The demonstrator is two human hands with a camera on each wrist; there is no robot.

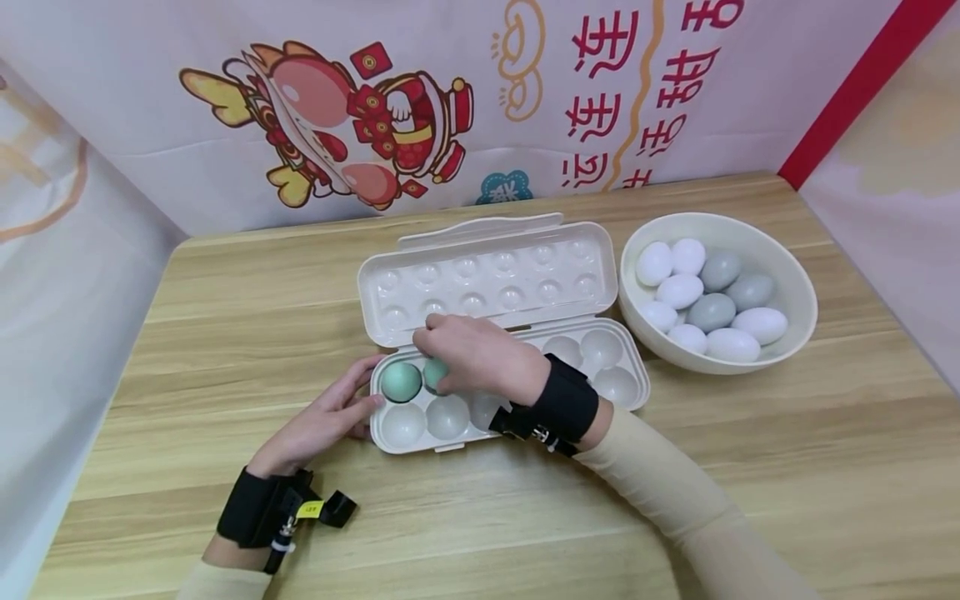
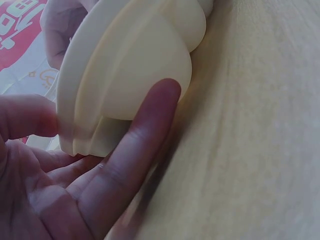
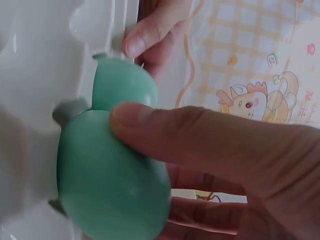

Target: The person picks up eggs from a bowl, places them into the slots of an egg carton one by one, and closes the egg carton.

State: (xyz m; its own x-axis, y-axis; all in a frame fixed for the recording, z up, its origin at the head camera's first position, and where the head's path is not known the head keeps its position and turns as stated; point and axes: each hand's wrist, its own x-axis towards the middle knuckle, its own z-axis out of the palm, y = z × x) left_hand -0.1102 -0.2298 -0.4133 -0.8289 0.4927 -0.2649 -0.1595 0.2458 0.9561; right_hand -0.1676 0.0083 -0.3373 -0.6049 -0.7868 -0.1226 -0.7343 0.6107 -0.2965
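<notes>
An egg carton [image 1: 447,447] in off-white plastic lies with its lid [image 1: 487,287] folded back behind it. One green egg [image 1: 401,382] sits in the back-left cup. Beside it, at the neighbouring cup of the back row, my right hand [image 1: 483,354] holds a second green egg [image 3: 112,175], thumb on one side and fingers on the other. At the carton's left end, my left hand [image 1: 330,417] grips the edge, thumb at the rim. The left wrist view shows a finger [image 2: 145,135] against the carton's underside. My right hand and wrist hide some of the cups.
To the right of the carton stands a cream bowl [image 1: 802,292] with several white eggs [image 1: 733,344] and grey eggs [image 1: 711,312]. Everything rests on a wooden table [image 1: 247,333]. A printed cloth [image 1: 487,150] hangs behind the table's back edge.
</notes>
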